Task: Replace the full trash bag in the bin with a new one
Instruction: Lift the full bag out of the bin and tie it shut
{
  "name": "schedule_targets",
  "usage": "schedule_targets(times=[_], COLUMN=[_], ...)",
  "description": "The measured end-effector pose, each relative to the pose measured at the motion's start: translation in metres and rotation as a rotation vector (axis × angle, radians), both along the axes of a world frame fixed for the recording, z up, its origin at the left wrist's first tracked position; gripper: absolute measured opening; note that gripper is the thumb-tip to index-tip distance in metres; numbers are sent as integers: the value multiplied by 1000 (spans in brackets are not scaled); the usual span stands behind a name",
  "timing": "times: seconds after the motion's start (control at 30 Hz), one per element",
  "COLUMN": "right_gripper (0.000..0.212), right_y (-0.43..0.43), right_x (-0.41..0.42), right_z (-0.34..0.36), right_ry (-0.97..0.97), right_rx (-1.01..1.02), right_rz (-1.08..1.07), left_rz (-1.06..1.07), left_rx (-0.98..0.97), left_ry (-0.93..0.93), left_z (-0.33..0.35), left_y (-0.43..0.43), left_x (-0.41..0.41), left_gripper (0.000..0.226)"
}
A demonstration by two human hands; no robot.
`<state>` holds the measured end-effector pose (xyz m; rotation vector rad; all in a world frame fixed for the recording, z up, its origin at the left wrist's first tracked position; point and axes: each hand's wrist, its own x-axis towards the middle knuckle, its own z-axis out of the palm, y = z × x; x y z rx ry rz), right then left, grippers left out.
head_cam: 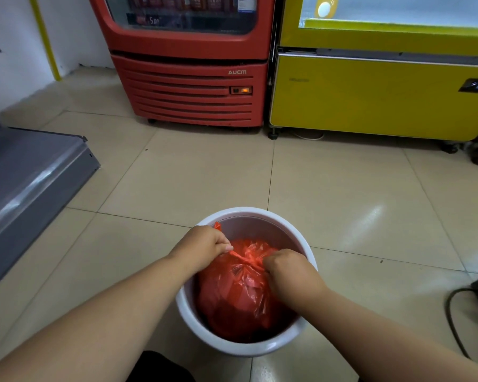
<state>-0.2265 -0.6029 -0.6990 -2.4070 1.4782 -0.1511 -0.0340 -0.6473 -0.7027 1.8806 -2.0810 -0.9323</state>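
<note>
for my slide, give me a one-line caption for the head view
Both hands, left and right, pull the red trash bag's handles tight inside the white bin.

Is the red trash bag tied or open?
Tied: red bag is knotted on top; left hand and right hand pinch the ends.

Full red bag [238, 293] (knotted) inside white bin [221, 341]

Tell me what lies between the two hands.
Head view: the twisted top of the red trash bag runs from left hand to right hand, inside the white bin.
</note>
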Motion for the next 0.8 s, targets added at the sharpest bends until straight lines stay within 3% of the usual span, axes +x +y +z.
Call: schedule_targets(times=[0.17, 0.27, 0.33, 0.4, 0.47, 0.57, 0.67, 0.8], right_gripper=[20, 31, 35, 49, 60, 51, 33, 15], right_y=[-5, -11, -13, -14, -14, -15, -16, -20], right_x=[-3, -4, 0, 10, 23, 37, 43, 43], right_z=[3, 6, 7, 7, 6, 6, 9, 17], right_ry=[98, 12, -65, -29, 66, 135, 160, 169], right_rx=[131, 157, 132, 158, 227, 280, 259, 317], right_rz=[-27, -120, -201, -208, -197, -203, -197, -177], left_rz=[5, -35, 64, 268, 410, 512, 608, 689], left_rx=[-19, -54, -170, -217, -72, 158, 239, 272], left_ry=[-19, 23, 0, -65, -115, 106, 313, 447], left_z=[2, 4, 7, 8, 10, 6, -1, -3], left_y=[2, 0, -1, -3, -1, 5, 9, 8], left_x=[2, 13, 23, 32, 36, 41, 48, 47], left_gripper=[18, 32, 53, 54, 50, 21, 21, 8])
